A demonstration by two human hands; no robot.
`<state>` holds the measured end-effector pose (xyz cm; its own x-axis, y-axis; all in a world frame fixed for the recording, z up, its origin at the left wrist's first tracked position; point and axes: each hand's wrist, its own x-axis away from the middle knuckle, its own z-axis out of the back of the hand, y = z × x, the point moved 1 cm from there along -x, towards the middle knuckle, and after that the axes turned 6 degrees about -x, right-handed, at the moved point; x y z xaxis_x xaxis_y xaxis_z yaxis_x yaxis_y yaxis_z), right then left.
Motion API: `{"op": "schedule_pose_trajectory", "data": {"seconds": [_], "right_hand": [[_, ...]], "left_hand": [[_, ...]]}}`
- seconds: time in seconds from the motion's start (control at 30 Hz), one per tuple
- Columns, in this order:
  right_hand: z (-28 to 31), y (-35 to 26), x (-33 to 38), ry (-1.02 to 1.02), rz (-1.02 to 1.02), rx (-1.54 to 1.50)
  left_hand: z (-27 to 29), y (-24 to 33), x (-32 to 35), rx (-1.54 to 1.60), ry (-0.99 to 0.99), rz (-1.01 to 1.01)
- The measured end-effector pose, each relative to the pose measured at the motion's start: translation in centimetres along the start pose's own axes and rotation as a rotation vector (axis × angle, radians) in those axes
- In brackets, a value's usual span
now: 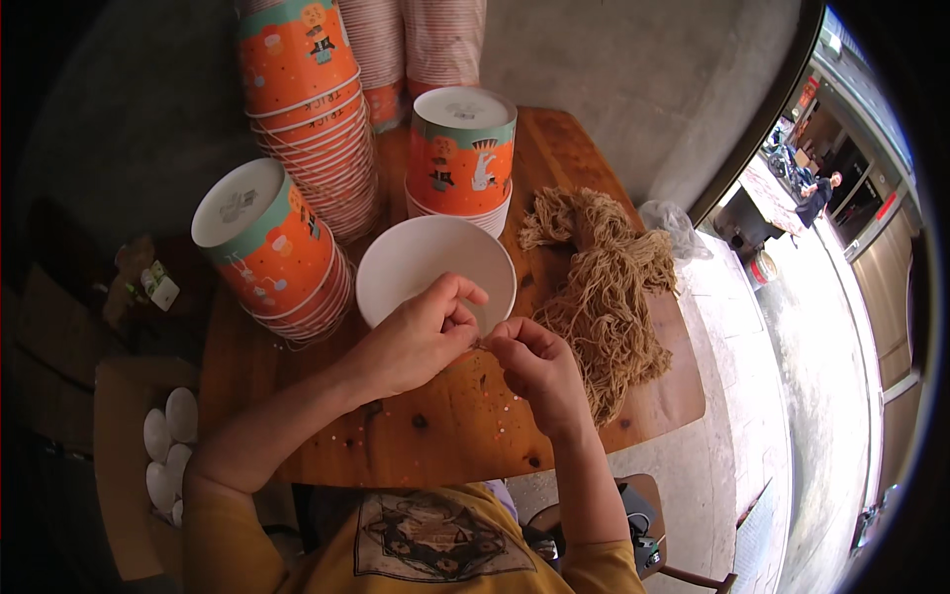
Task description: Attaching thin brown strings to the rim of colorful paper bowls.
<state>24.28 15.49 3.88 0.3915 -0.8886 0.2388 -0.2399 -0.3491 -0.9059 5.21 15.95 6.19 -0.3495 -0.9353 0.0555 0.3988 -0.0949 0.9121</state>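
A white-lined paper bucket (401, 262) lies in front of me with its open mouth facing up toward me. My left hand (430, 332) reaches across its near side, index finger bent over the opening and the other fingers curled in. Close beside it, at the bucket's near right rim, my right hand (534, 366) pinches thumb and forefinger together. The fingertips of both hands almost meet; whatever small thing they hold between them is too small to make out. To the right of my right hand lies a loose bundle of tan twine (618, 307).
Upside-down orange and green paper buckets (460, 148) stand stacked behind, with another stack (282, 247) at left and tall stacks (307, 89) farther back. A cardboard box (124, 426) with white round pieces sits lower left. The wooden table (435, 436) has a rounded right edge.
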Motion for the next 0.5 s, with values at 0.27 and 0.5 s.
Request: {"op": "schedule_pose_trajectory", "data": {"seconds": [0.27, 0.5], "right_hand": [[-1.1, 2.1, 0.6, 0.182, 0.623, 0.446], [-2.0, 1.9, 0.0, 0.317, 0.976, 1.049]], "left_hand": [[-0.3, -0.3, -0.1, 0.029, 0.055, -0.042], [-0.1, -0.3, -0.2, 0.088, -0.005, 0.032]]}}
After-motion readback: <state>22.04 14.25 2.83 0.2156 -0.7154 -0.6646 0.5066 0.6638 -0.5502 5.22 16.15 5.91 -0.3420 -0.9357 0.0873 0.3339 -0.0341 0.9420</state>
